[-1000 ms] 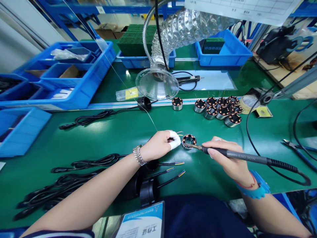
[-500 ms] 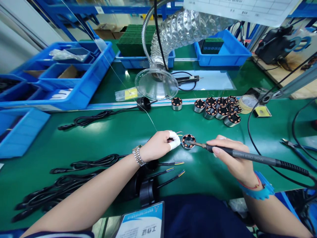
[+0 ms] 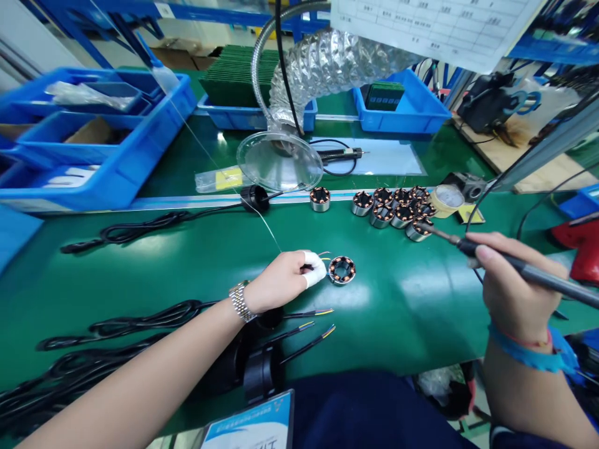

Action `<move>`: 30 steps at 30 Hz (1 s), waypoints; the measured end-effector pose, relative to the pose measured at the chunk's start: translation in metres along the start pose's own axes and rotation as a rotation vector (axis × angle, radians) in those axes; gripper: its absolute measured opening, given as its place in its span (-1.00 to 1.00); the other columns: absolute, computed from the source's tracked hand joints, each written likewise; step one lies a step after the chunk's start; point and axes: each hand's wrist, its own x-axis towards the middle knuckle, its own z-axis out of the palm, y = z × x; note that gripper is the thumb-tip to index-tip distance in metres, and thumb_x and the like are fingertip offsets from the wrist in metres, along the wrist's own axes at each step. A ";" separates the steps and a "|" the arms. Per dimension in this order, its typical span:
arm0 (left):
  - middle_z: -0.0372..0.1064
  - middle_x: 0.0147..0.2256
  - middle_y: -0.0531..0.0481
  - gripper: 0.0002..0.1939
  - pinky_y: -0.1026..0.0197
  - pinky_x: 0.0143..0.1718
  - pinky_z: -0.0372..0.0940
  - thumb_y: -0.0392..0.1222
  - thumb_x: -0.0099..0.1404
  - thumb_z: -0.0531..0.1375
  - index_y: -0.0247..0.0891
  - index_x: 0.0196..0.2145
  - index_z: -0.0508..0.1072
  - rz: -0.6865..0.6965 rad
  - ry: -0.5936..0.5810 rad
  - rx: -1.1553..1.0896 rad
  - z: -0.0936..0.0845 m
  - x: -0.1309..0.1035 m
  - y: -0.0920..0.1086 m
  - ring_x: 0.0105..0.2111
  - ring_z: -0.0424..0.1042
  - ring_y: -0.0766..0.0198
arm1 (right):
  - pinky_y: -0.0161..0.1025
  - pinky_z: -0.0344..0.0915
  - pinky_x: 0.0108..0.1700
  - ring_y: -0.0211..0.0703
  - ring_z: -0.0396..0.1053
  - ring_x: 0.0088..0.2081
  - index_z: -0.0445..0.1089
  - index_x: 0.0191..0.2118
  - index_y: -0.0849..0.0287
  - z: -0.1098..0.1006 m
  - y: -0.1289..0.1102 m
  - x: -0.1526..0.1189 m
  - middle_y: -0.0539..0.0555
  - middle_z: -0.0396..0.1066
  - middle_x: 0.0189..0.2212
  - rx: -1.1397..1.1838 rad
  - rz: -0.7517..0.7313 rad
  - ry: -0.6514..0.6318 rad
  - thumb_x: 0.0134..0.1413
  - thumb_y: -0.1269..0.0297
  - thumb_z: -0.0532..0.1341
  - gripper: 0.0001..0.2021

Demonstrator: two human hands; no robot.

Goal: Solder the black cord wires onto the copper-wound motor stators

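Clearly both hands are closed: the left hand [image 3: 287, 279] pinches thin coloured wires [image 3: 326, 259] just beside a coil ring [image 3: 343, 281] lying on the green table [image 3: 397, 318], while the right hand [image 3: 520, 290] grips a soldering iron [image 3: 540, 273], its tip before the grouped coil rings [image 3: 402, 218], contact unclear.

The left hand [image 3: 285, 279] pinches thin wires [image 3: 324, 257] beside a copper-wound ring [image 3: 342, 270], while the right hand [image 3: 519, 280] grips a soldering iron [image 3: 510, 260] above the green table [image 3: 397, 312].

soldering iron [image 3: 538, 275] cut off at right edge
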 end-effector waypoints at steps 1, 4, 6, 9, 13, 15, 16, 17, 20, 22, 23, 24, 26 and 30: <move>0.35 -0.44 0.04 -0.83 0.30 -0.39 0.19 -0.17 0.06 0.07 -0.29 -0.49 0.39 -0.005 -0.002 0.000 0.000 0.000 0.000 -0.42 0.30 0.29 | -0.17 0.25 -0.38 -0.16 0.33 -0.46 0.45 -0.25 0.03 -0.006 0.008 0.008 0.02 0.41 -0.45 -0.065 0.006 0.047 -0.03 0.31 0.20 -0.82; 0.36 -0.44 0.04 -0.84 0.29 -0.37 0.19 -0.17 0.07 0.06 -0.29 -0.50 0.38 -0.004 -0.008 -0.006 0.000 0.000 0.001 -0.41 0.31 0.28 | -0.13 0.28 -0.29 -0.10 0.37 -0.34 0.41 -0.17 0.08 -0.018 0.045 0.033 0.08 0.42 -0.35 -0.263 -0.032 0.151 0.04 0.26 0.13 -0.78; 0.36 -0.43 0.03 -0.83 0.29 -0.36 0.20 -0.17 0.08 0.06 -0.30 -0.50 0.38 0.006 -0.008 -0.008 0.000 0.000 0.001 -0.41 0.32 0.27 | -0.10 0.26 -0.19 -0.06 0.36 -0.23 0.39 -0.15 0.19 -0.019 0.077 0.046 0.13 0.42 -0.28 -0.385 -0.100 0.173 0.06 0.24 0.10 -0.74; 0.36 -0.43 0.02 -0.83 0.28 -0.36 0.21 -0.17 0.08 0.06 -0.30 -0.50 0.38 0.013 0.003 -0.001 0.001 -0.001 0.002 -0.40 0.32 0.27 | -0.17 0.21 -0.13 -0.08 0.33 -0.19 0.39 -0.14 0.19 -0.013 0.125 0.056 0.18 0.41 -0.22 -0.452 -0.121 0.103 0.00 0.22 0.17 -0.71; 0.36 -0.46 0.03 -0.83 0.29 -0.40 0.21 -0.17 0.09 0.08 -0.30 -0.51 0.39 0.022 0.018 0.015 0.002 0.000 0.001 -0.43 0.33 0.28 | -0.26 0.22 -0.28 -0.16 0.35 -0.36 0.40 -0.19 0.16 -0.004 0.148 0.056 0.12 0.43 -0.39 -0.424 -0.082 -0.050 -0.06 0.20 0.21 -0.73; 0.37 -0.46 0.02 -0.82 0.28 -0.40 0.23 -0.16 0.10 0.09 -0.29 -0.50 0.42 0.042 0.015 0.019 0.003 0.000 -0.001 -0.44 0.34 0.28 | -0.29 0.22 -0.33 -0.22 0.34 -0.46 0.36 -0.14 0.17 0.002 0.133 0.051 0.07 0.40 -0.50 -0.383 -0.075 -0.054 0.00 0.21 0.17 -0.72; 0.38 -0.43 0.01 -0.81 0.27 -0.37 0.24 -0.14 0.11 0.10 -0.29 -0.49 0.43 0.061 0.021 0.017 0.002 0.000 -0.002 -0.42 0.35 0.28 | -0.30 0.22 -0.35 -0.24 0.33 -0.49 0.33 -0.11 0.17 0.007 0.120 0.046 0.05 0.38 -0.54 -0.362 -0.087 -0.031 0.03 0.23 0.14 -0.72; 0.40 -0.38 -0.01 -0.80 0.25 -0.32 0.25 -0.13 0.11 0.11 -0.28 -0.48 0.45 0.081 0.040 0.008 0.002 0.000 -0.004 -0.37 0.36 0.26 | -0.31 0.23 -0.35 -0.26 0.32 -0.51 0.31 -0.10 0.16 0.013 0.105 0.040 0.03 0.37 -0.55 -0.340 -0.105 -0.026 0.06 0.25 0.12 -0.73; 0.39 -0.20 -0.07 -0.78 0.19 -0.15 0.23 -0.08 0.13 0.13 -0.27 -0.42 0.48 0.109 0.192 -0.081 -0.003 -0.001 -0.009 -0.22 0.37 0.20 | -0.34 0.26 -0.35 -0.29 0.33 -0.47 0.33 -0.24 0.14 0.038 0.056 0.015 0.00 0.38 -0.48 -0.256 -0.226 -0.120 0.04 0.29 0.14 -0.86; 0.43 -0.28 -0.09 -0.73 0.16 -0.17 0.25 -0.06 0.14 0.13 -0.27 -0.28 0.46 0.087 0.337 -0.205 -0.010 -0.003 -0.012 -0.31 0.40 0.23 | -0.33 0.29 -0.32 -0.28 0.35 -0.41 0.30 -0.24 0.15 0.059 0.035 -0.006 0.03 0.40 -0.41 -0.129 -0.395 -0.356 0.05 0.34 0.13 -0.87; 0.44 -0.37 -0.06 -0.67 0.15 -0.24 0.28 -0.05 0.15 0.12 -0.27 -0.17 0.41 0.075 0.401 -0.267 -0.013 -0.004 -0.013 -0.43 0.40 0.27 | -0.30 0.31 -0.27 -0.24 0.36 -0.33 0.29 -0.20 0.15 0.069 0.028 -0.016 0.06 0.40 -0.35 -0.082 -0.438 -0.445 0.05 0.33 0.13 -0.84; 0.42 -0.46 -0.01 -0.60 0.15 -0.30 0.30 -0.06 0.16 0.11 -0.26 -0.06 0.34 0.069 0.463 -0.312 -0.017 -0.006 -0.014 -0.55 0.37 0.32 | -0.25 0.31 -0.19 -0.19 0.34 -0.22 0.26 -0.15 0.16 0.079 0.025 -0.026 0.09 0.39 -0.30 -0.050 -0.475 -0.516 0.05 0.31 0.13 -0.79; 0.38 -0.52 0.05 -0.55 0.14 -0.32 0.31 -0.08 0.19 0.08 -0.24 0.02 0.26 0.072 0.556 -0.303 -0.021 -0.009 -0.016 -0.62 0.32 0.36 | -0.14 0.26 -0.05 -0.09 0.25 -0.04 0.23 -0.10 0.17 0.097 0.025 -0.043 0.14 0.37 -0.23 -0.041 -0.528 -0.611 0.04 0.26 0.14 -0.72; 0.40 -0.31 -0.06 -0.70 0.14 -0.10 0.24 -0.15 0.17 0.09 -0.25 -0.14 0.41 0.121 0.390 -0.062 -0.013 -0.013 -0.022 -0.26 0.39 0.23 | -0.01 0.18 0.02 0.02 0.05 0.11 0.22 -0.07 0.17 0.119 0.029 -0.056 0.15 0.36 -0.23 -0.125 -0.607 -0.712 0.05 0.28 0.14 -0.71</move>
